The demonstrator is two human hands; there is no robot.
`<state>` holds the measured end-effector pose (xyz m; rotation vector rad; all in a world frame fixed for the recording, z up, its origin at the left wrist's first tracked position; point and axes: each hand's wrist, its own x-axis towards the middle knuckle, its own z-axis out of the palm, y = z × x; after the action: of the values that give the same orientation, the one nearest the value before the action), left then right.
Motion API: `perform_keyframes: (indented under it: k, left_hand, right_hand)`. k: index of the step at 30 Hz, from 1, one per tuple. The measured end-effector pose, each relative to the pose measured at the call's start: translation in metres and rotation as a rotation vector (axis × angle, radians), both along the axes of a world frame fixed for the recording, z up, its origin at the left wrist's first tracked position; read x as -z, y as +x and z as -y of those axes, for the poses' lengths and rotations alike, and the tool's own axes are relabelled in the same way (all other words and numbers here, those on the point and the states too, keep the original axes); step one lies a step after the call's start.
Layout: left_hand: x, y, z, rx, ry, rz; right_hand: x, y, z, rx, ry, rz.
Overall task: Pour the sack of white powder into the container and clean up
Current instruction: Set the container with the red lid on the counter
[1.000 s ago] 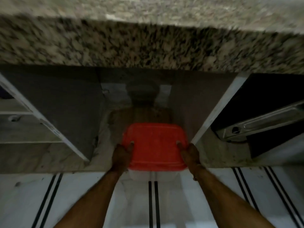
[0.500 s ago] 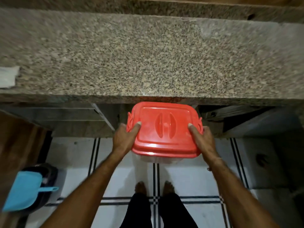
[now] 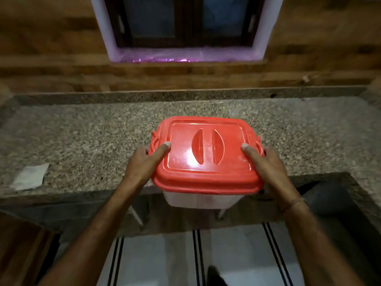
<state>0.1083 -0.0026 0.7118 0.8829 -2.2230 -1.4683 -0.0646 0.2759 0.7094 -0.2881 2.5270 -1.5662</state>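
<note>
Granite counter [image 3: 82,139], hands [image 3: 144,164] [image 3: 270,164] gripping red-lidded container [image 3: 206,178]

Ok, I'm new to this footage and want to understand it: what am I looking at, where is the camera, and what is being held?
No machine here: a person wears one wide-angle camera on the head, looking down at their bare hands. The left hand and right hand grip a clear container by its sides, thumbs on its closed red lid. It is at the front edge of a speckled granite counter; whether it rests there I cannot tell. A flat white scrap lies on the counter's left.
</note>
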Motion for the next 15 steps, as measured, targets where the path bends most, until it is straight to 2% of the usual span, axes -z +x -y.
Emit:
perform_keyframes:
  k: [9, 15]
  left_hand:
    - [0.000, -0.144, 0.078, -0.164, -0.062, 0.025]
    - [0.014, -0.215, 0.125, -0.232, -0.022, 0.089]
  right_hand:
    - [0.000, -0.146, 0.098, -0.071, -0.027, 0.026]
    - [0.020, -0.231, 0.162, -0.112, 0.075, 0.031]
